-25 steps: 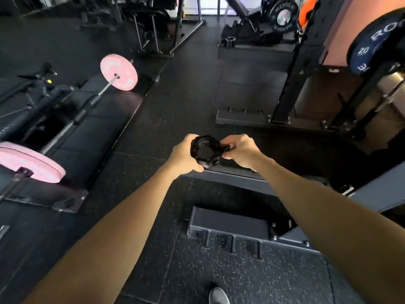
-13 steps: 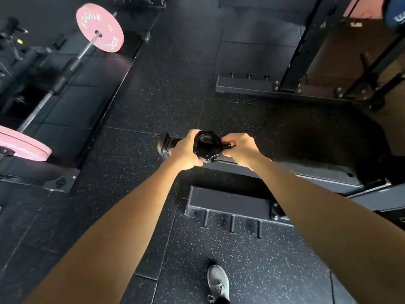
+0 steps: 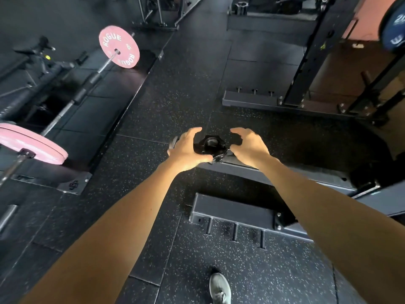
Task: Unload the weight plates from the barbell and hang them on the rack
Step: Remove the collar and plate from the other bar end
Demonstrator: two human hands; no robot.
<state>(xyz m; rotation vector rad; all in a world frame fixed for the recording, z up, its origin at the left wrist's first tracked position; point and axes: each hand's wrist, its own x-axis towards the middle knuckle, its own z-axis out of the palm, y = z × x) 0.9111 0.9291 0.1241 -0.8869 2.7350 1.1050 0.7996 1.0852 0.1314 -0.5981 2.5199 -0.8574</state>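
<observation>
A barbell (image 3: 72, 101) lies on the floor at the left with a pink Rogue plate (image 3: 119, 47) on its far end and another pink plate (image 3: 32, 144) on its near end. A black barbell collar (image 3: 209, 145) rests on the end of a dark rack floor beam (image 3: 274, 172) in the middle. My left hand (image 3: 186, 150) and my right hand (image 3: 249, 148) flank the collar with fingers spread, the thumbs close under it. A blue plate (image 3: 394, 29) hangs on the black rack (image 3: 311, 51) at the far right.
A second rack base (image 3: 232, 210) with short pegs lies in front of my shoe (image 3: 219, 288). Another base beam (image 3: 252, 99) with bolts sits farther back. A bench frame and machines stand at the far left and top. Speckled rubber floor lies between.
Both hands held the collar shut between them before; now the fingers have spread apart and the collar sits on the beam end. The view tilted up slightly.
</observation>
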